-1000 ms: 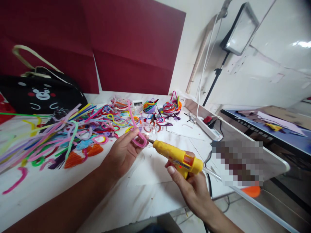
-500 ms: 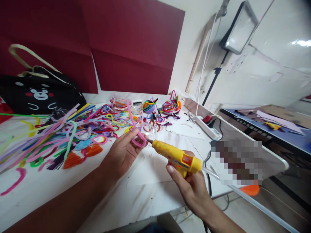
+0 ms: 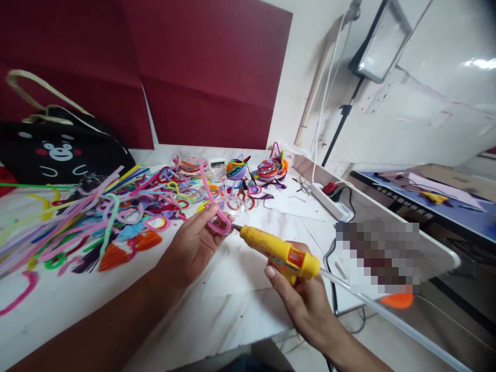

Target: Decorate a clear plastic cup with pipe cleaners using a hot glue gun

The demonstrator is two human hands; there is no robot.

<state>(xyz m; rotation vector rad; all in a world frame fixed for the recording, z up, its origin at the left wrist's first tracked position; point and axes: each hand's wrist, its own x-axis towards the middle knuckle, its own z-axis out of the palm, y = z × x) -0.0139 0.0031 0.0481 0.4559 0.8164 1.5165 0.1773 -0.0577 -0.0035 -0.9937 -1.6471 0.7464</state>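
Partly, the right hand [image 3: 308,300] hides the glue gun [image 3: 268,243] — its handle [image 3: 289,276], mostly.

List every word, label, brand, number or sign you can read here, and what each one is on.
None can be read.
Blue table: white characters along its black edge, too blurred to read.
Yellow glue gun: markings on its side, too small and blurred to read.
Small white device at the back: dark panel, too small to tell any digits.
Black bag: cartoon face, no words visible.
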